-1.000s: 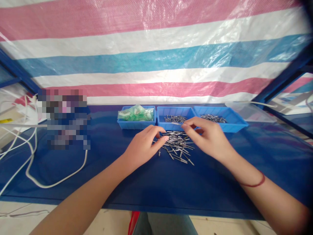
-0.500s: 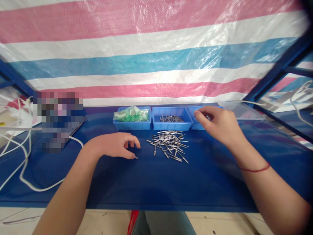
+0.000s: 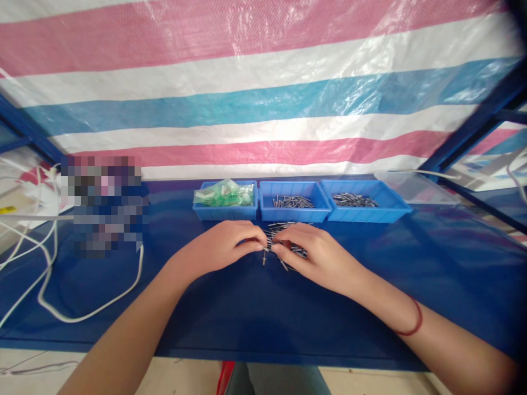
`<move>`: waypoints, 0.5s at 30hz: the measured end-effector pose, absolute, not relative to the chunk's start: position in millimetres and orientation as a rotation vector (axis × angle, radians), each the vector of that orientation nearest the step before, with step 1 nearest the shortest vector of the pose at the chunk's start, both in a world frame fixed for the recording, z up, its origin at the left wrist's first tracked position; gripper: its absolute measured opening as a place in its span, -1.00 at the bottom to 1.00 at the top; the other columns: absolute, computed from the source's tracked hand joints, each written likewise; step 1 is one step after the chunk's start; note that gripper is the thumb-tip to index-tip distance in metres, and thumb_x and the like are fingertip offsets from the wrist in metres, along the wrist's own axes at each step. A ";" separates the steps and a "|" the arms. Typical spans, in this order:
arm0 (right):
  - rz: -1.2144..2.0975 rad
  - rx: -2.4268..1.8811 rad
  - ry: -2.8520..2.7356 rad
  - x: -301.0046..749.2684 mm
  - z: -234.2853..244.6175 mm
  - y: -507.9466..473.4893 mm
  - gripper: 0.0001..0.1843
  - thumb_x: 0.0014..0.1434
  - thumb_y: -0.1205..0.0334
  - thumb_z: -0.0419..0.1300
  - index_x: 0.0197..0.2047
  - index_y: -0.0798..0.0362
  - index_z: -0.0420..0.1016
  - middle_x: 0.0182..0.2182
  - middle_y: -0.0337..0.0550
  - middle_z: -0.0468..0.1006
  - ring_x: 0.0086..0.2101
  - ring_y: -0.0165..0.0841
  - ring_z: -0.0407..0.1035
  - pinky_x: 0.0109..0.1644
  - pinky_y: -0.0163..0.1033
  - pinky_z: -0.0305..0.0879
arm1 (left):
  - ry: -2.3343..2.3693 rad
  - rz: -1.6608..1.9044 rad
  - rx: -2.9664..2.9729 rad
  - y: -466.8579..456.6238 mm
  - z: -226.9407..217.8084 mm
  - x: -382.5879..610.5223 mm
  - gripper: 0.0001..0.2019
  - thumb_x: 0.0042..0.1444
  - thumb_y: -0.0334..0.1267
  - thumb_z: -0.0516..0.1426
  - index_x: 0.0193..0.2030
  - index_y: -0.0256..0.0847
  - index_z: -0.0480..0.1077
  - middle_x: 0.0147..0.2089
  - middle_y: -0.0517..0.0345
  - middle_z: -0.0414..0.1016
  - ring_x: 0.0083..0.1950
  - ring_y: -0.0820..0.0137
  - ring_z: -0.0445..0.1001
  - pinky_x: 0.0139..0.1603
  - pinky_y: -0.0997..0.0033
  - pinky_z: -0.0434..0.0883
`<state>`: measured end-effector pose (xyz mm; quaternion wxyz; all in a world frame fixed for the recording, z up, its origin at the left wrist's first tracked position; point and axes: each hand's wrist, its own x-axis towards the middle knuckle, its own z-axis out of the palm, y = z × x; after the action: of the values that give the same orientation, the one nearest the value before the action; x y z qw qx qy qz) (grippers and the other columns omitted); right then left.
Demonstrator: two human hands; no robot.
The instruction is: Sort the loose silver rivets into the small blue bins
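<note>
So, head view: a pile of metal rivets (image 3: 282, 225) is spread on the blue table (image 3: 263, 318), partly covered by both hands. The left hand (image 3: 224, 247) is held at the pile's 9 o'clock, thumb and fingertips brought close together. A sliver of metal can be seen right by the tips, but whether it's actually pinched can't be told. The right hand (image 3: 315, 252) is curled over the 4 o'clock side, thumb and fingers kinda parted; whether anything's gripped can't be told either.

From the pile, a bin stuffed with a green bag (image 3: 228, 195) is parked at 10 o'clock. More rivets are held in the middle bin (image 3: 294, 214) at 12 and the right-hand bin (image 3: 366, 216) at 2. A white cable (image 3: 78, 318) is looped at 8.
</note>
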<state>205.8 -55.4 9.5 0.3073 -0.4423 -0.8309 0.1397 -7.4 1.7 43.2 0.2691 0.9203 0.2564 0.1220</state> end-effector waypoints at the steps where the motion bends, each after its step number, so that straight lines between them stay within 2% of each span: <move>1: 0.415 -1.151 -2.191 204.8 8.9 -55.6 -0.77 0.28 0.16 0.03 -0.30 0.04 0.46 -0.45 -0.15 0.49 -0.39 -0.34 0.35 -0.26 -0.25 0.22 | 0.685 0.395 2.476 -0.6 43.5 -4.4 -0.81 0.25 -0.31 0.02 -0.20 -0.15 0.47 -0.20 0.17 0.51 -0.16 0.40 0.47 -0.09 0.48 0.31; 5: 0.543 -1.114 -2.108 203.5 7.3 -55.1 -0.76 0.29 0.25 0.00 -0.35 0.05 0.44 -0.49 -0.22 0.44 -0.45 -0.42 0.31 -0.32 -0.31 0.20 | 0.684 0.570 2.407 -4.9 40.4 2.7 -0.85 0.20 -0.30 0.08 -0.20 -0.15 0.49 -0.20 0.15 0.52 -0.17 0.40 0.48 -0.08 0.44 0.35; 9: 0.643 -1.123 -1.997 202.7 7.8 -54.6 -0.78 0.24 0.24 0.05 -0.40 0.05 0.43 -0.52 -0.24 0.42 -0.52 -0.45 0.24 -0.42 -0.35 0.17 | 0.757 0.685 2.178 -5.1 30.2 7.9 -0.84 0.14 -0.24 0.15 -0.14 -0.18 0.45 -0.19 0.13 0.53 -0.24 0.41 0.49 -0.15 0.43 0.40; 15: 0.697 -1.167 -1.866 204.3 10.7 -53.5 -0.77 0.23 0.19 0.05 -0.42 0.07 0.40 -0.53 -0.24 0.37 -0.51 -0.44 0.21 -0.43 -0.34 0.18 | 0.850 0.845 1.879 -5.9 18.2 17.9 -0.79 0.18 -0.13 0.11 -0.22 -0.24 0.41 -0.39 0.18 0.47 -0.34 0.44 0.47 -0.26 0.46 0.40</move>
<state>204.3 -53.5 10.7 0.4046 -0.4621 -0.7393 0.2760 17.9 -5.9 18.2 0.4409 0.7568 0.3423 0.3401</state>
